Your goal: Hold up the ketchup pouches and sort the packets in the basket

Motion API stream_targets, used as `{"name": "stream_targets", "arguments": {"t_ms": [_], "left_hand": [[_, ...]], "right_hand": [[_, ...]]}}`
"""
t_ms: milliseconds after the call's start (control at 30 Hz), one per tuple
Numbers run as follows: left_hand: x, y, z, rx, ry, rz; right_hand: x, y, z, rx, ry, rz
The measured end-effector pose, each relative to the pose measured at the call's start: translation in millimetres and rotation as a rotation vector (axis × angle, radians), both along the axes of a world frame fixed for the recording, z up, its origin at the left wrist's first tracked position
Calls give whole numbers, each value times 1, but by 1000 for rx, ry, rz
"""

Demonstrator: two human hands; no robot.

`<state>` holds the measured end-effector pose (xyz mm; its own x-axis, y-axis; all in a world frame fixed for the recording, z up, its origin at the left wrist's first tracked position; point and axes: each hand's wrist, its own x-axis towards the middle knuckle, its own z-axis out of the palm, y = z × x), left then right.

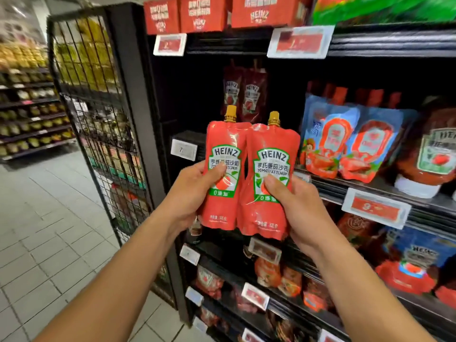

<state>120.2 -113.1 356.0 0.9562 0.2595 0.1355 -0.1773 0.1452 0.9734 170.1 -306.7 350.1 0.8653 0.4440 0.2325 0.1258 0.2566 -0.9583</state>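
Left hand [195, 191] gripping one Heinz ketchup pouch [223, 174]; right hand [293, 206] gripping second ketchup pouch [269, 183] alongside, edges touching, both upright.

We see glossy, crinkled plastic pouches [225, 174] in our grip, gold plastic caps [231, 113] above, matt black shelving [370, 43] behind.

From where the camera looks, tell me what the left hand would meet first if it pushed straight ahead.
Probably the dark ketchup pouches at the back of the shelf, behind the pouch the left hand grips; depth is unclear.
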Motion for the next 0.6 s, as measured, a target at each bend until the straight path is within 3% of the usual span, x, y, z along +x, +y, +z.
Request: {"name": "stream_targets", "arguments": {"t_ms": [600], "left_hand": [[117,62,59,71,-135,-67]], "right_hand": [[95,65,66,-16,-38,-140]]}}
